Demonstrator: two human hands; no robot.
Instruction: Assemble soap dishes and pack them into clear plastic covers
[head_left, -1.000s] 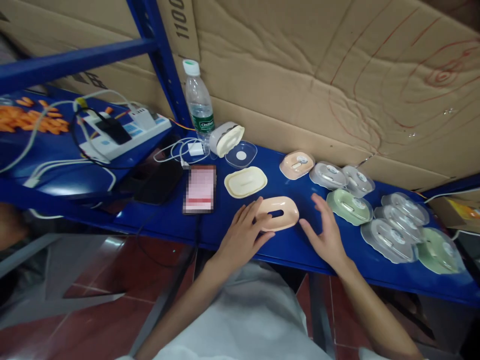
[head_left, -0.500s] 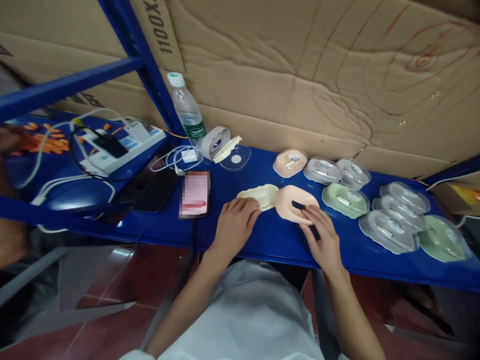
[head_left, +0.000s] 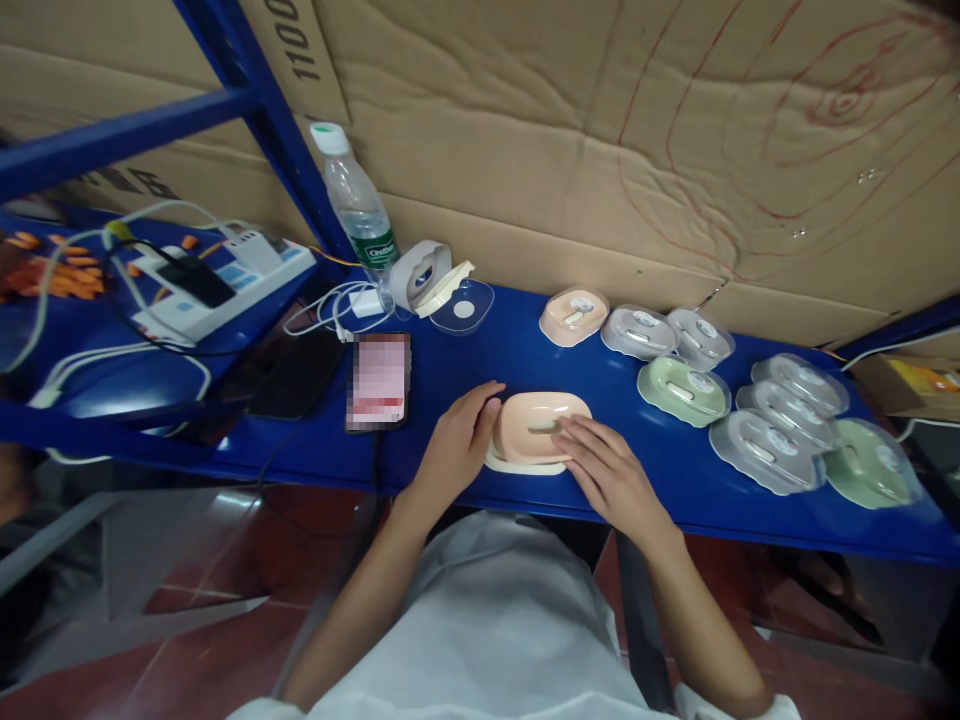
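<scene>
In the head view, a rounded peach plastic cover [head_left: 536, 412] with a slot in its sunken top sits over a cream scalloped base [head_left: 525, 466] near the table's front edge. Only the base's front rim shows beneath it. My right hand [head_left: 611, 475] grips the cover's right side, fingertips by the slot and thumb low at the front. At the left end, my left hand [head_left: 457, 440] rests with fingers stretched out, against or just beside the two pieces; contact is hard to make out.
Behind stand a peach case [head_left: 574, 318], several grey cases [head_left: 765, 450] and green cases [head_left: 684, 391] with clear lids. A phone [head_left: 379, 382], a bottle [head_left: 356, 205], a grey cover [head_left: 421, 275] and a power strip [head_left: 225, 295] with cables are to the left on the blue table [head_left: 450, 365].
The peach cover has moved left onto the cream base, and the slot's dark filling no longer shows. My left hand has shifted from the base's top to its left side.
</scene>
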